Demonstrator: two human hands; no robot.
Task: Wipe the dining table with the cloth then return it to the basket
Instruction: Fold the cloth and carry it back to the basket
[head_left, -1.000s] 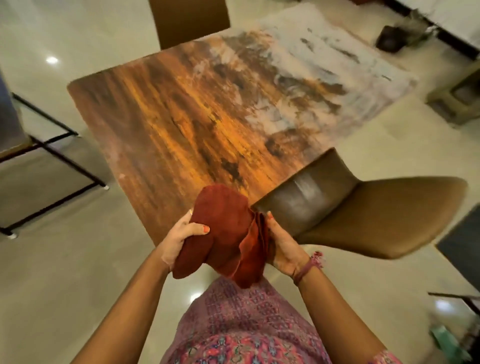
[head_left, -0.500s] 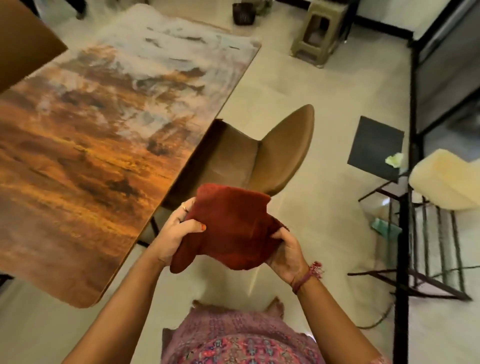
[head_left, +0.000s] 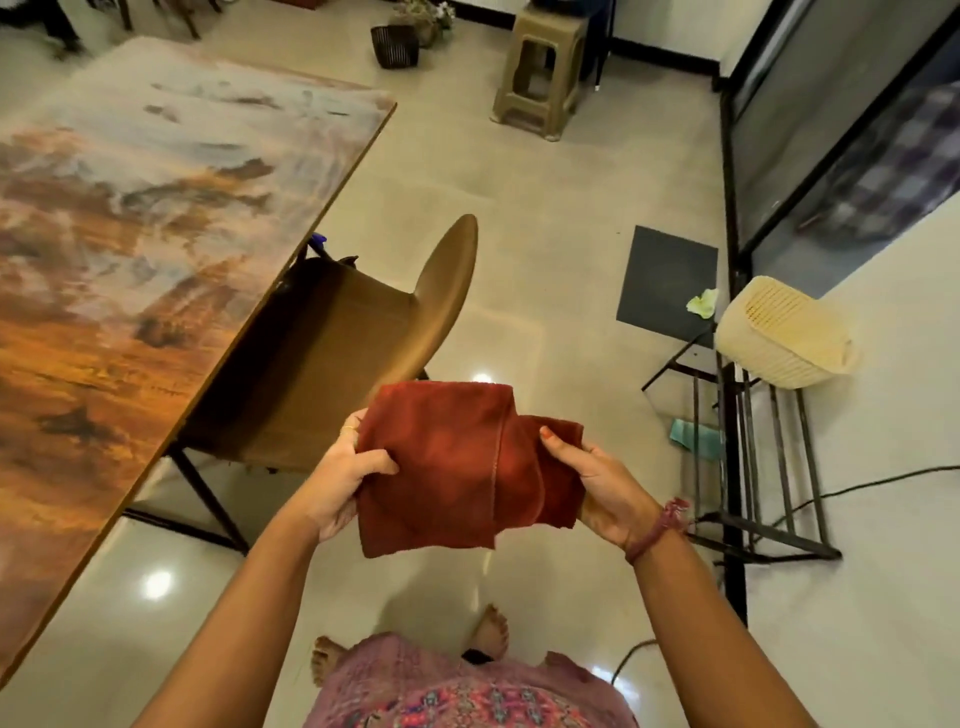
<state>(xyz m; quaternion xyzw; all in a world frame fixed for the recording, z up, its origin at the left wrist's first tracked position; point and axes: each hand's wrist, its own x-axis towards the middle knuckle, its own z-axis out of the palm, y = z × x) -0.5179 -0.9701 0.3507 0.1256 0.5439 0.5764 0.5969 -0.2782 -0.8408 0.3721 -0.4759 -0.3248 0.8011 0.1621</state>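
She stands on the floor beside the tabletop, both hands gripping the folded red cloth: the left hand pinches its left edge and the right hand holds the folded right end. The cream basket sits on a metal rack ahead and off to her right, well apart from the cloth, nearer the right hand.

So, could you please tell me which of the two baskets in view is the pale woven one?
The cream woven basket on the black metal rack at the right; the other, a small black basket, stands on the floor beyond the table.
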